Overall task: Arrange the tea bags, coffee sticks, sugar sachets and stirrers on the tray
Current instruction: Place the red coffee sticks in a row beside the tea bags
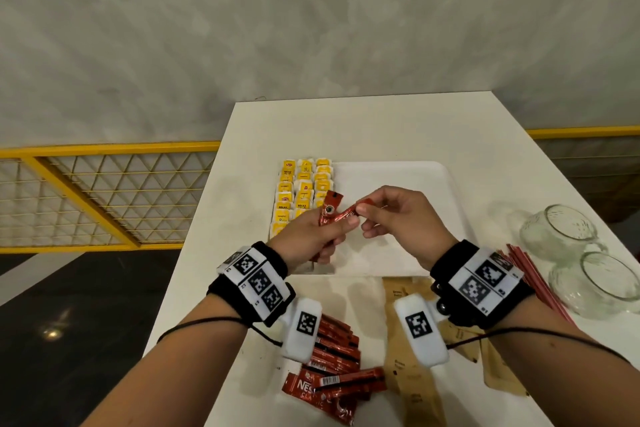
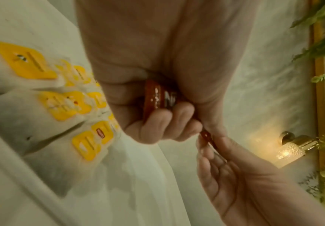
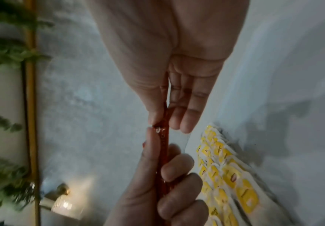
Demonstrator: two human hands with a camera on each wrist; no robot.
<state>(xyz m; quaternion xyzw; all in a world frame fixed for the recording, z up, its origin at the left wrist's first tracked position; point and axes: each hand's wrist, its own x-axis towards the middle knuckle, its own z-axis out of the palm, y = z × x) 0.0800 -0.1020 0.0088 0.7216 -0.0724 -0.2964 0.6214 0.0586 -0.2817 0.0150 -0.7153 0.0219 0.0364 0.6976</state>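
Note:
My left hand (image 1: 313, 236) grips a small bunch of red coffee sticks (image 1: 328, 215) above the near left part of the white tray (image 1: 408, 177). My right hand (image 1: 384, 215) pinches the end of one stick (image 1: 349, 213) from that bunch between thumb and forefinger. In the left wrist view the sticks (image 2: 158, 97) sit inside my curled fingers. In the right wrist view the pinched stick (image 3: 164, 137) runs down into the left fist. Yellow tea bags (image 1: 301, 191) lie in three rows on the tray's left side.
More red coffee sticks (image 1: 332, 367) lie loose at the table's near edge, brown sugar sachets (image 1: 412, 381) beside them. Red stirrers (image 1: 533, 277) lie at the right, next to two glass jars (image 1: 564, 232) on their sides. The table edge drops off at left.

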